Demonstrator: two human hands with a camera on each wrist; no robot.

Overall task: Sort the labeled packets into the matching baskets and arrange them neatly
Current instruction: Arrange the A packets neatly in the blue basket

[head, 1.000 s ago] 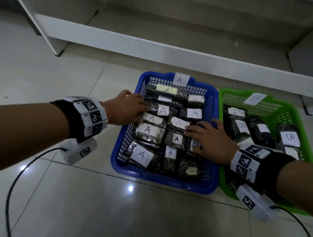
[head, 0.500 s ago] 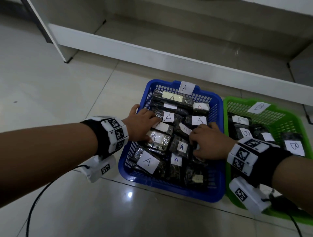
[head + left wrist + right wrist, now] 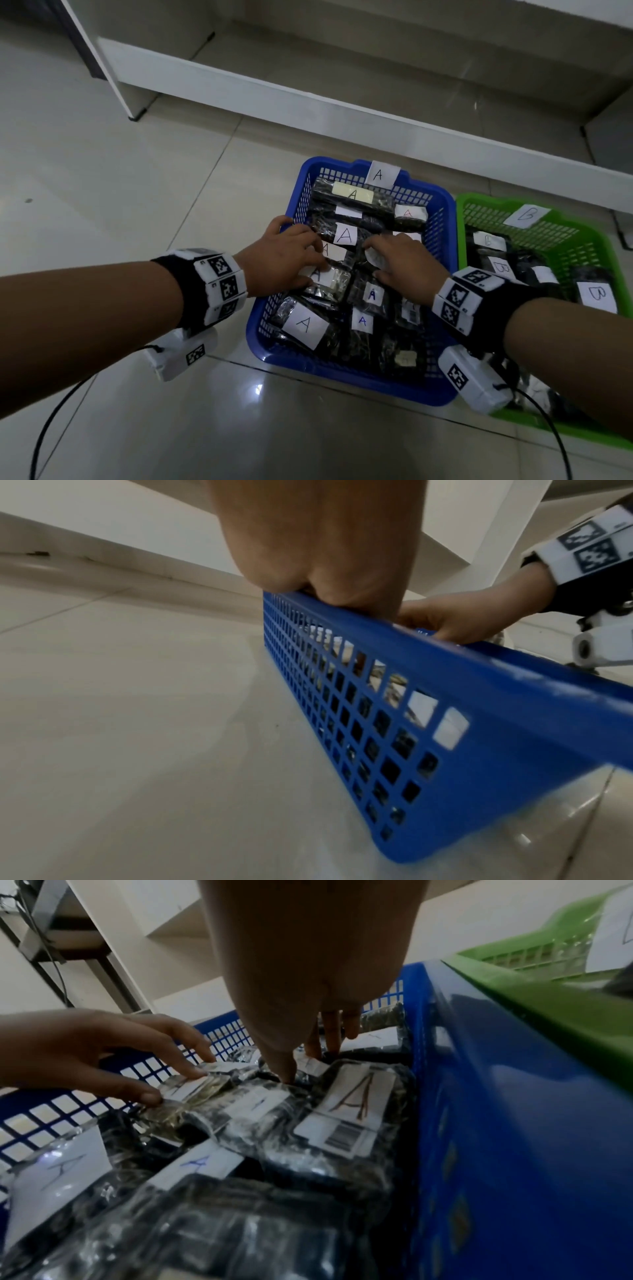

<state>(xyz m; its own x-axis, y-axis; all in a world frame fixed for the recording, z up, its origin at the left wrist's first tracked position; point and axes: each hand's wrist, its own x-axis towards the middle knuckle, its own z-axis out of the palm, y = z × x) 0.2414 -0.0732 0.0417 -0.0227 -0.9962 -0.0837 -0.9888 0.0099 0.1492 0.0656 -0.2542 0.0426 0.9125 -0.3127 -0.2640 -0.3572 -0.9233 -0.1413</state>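
A blue basket (image 3: 274, 329) tagged A holds several dark packets with A labels (image 3: 346, 234). To its right stands a green basket (image 3: 561, 236) tagged B, with B packets (image 3: 597, 294) inside. My left hand (image 3: 308, 260) reaches over the blue basket's left rim (image 3: 377, 723), and its straight fingers (image 3: 192, 1069) rest on a shiny A packet (image 3: 330, 279). My right hand (image 3: 380, 260) is in the middle of the blue basket. Its fingertips (image 3: 287, 1072) press down on the packets there. Neither hand grips anything.
A white shelf base (image 3: 308, 102) runs along the back, close behind both baskets. Black cables trail over the tiled floor at the front left (image 3: 51, 428) and front right (image 3: 561, 445). The baskets stand side by side, touching.
My right hand has moved left, from the blue basket's right side to its middle. The left hand has reached further in, onto the shiny packet. The hands are closer together.
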